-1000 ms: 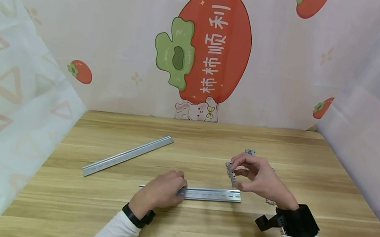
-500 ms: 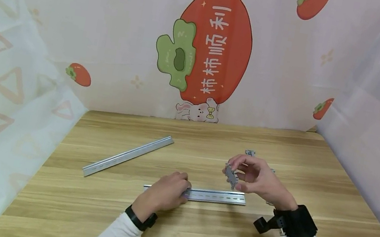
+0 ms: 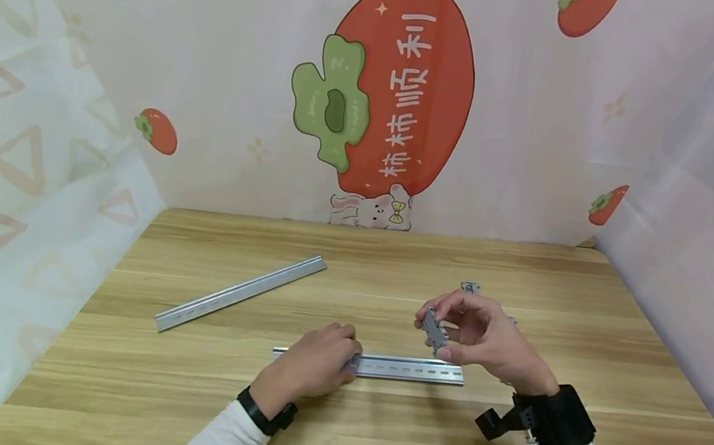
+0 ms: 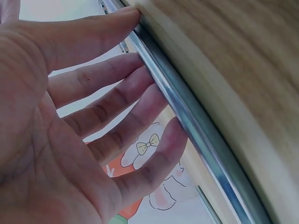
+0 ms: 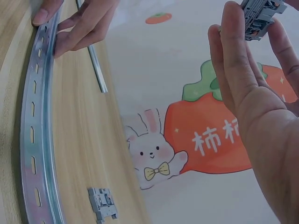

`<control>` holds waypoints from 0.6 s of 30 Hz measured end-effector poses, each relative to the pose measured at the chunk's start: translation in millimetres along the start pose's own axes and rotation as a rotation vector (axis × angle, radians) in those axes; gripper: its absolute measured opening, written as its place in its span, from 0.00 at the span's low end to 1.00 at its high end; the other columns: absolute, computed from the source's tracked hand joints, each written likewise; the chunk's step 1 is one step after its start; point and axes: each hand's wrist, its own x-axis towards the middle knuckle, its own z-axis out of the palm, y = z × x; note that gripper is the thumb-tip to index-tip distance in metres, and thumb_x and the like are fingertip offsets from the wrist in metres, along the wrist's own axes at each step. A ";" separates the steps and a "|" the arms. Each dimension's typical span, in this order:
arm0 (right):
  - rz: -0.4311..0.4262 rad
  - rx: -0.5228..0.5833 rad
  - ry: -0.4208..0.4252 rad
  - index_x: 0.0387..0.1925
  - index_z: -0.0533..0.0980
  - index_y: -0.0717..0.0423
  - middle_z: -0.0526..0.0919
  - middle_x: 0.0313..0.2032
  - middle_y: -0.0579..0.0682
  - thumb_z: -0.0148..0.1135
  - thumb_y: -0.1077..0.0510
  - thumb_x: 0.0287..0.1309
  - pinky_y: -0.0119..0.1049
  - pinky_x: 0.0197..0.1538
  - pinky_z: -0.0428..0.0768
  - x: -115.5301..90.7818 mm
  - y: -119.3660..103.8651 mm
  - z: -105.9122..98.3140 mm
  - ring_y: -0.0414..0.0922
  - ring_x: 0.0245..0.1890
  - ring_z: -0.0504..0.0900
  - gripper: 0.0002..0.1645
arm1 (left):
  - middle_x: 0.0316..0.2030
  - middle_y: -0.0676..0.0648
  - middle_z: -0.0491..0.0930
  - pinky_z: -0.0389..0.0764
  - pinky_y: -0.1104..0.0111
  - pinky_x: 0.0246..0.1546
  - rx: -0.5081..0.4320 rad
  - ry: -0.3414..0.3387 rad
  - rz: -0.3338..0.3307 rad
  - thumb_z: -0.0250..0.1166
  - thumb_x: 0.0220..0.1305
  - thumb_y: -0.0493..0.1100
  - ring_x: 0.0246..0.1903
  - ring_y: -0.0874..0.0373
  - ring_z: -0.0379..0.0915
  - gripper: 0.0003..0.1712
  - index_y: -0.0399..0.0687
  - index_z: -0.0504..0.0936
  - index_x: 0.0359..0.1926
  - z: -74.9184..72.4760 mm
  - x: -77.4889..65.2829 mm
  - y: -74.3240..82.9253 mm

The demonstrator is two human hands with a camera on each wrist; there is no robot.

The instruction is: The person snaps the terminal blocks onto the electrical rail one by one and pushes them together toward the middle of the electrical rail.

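Note:
A slotted metal DIN rail [image 3: 406, 371] lies crosswise on the wooden table. My left hand [image 3: 314, 363] holds it toward its left part; in the left wrist view the thumb and fingertips meet the edge of the rail [image 4: 201, 147]. Above the rail's right end, my right hand [image 3: 489, 341] pinches a grey DIN rail terminal block [image 3: 434, 331] between thumb and fingers. That block is tilted and apart from the rail. The right wrist view shows the ribbed side of the held terminal block [image 5: 262, 16], cut off by the frame's top.
A second DIN rail [image 3: 238, 294] lies at a slant to the left. Behind my right hand is a loose terminal block [image 3: 470, 286], with others partly hidden by the hand. A printed cloth wall [image 3: 516, 162] closes off the back, and cloth hangs at both sides.
My left hand and the rail have shifted slightly right. In my right fingers the terminal block has turned, its flat grey side now facing the head camera.

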 end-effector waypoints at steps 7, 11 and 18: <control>-0.022 0.021 0.008 0.50 0.76 0.62 0.76 0.57 0.66 0.65 0.76 0.58 0.48 0.58 0.79 -0.3 0.2 1.5 0.58 0.57 0.80 0.19 | 0.39 0.51 0.78 0.76 0.66 0.34 -0.001 0.003 -0.013 0.72 0.65 0.44 0.37 0.59 0.71 0.08 0.45 0.87 0.42 2.2 0.8 2.0; -0.031 0.023 0.029 0.50 0.77 0.63 0.75 0.58 0.66 0.65 0.76 0.58 0.49 0.56 0.79 -0.9 0.5 3.1 0.59 0.57 0.81 0.18 | 0.39 0.51 0.78 0.76 0.66 0.33 -0.006 0.000 -0.023 0.71 0.64 0.44 0.37 0.58 0.71 0.08 0.45 0.87 0.42 4.0 0.8 2.5; -0.047 -0.036 0.030 0.53 0.75 0.66 0.78 0.55 0.68 0.65 0.76 0.58 0.46 0.57 0.79 0.0 3.4 4.0 0.59 0.55 0.81 0.20 | 0.39 0.51 0.78 0.76 0.66 0.35 -0.016 0.007 -0.021 0.71 0.63 0.43 0.38 0.58 0.72 0.10 0.45 0.87 0.43 5.7 0.0 2.7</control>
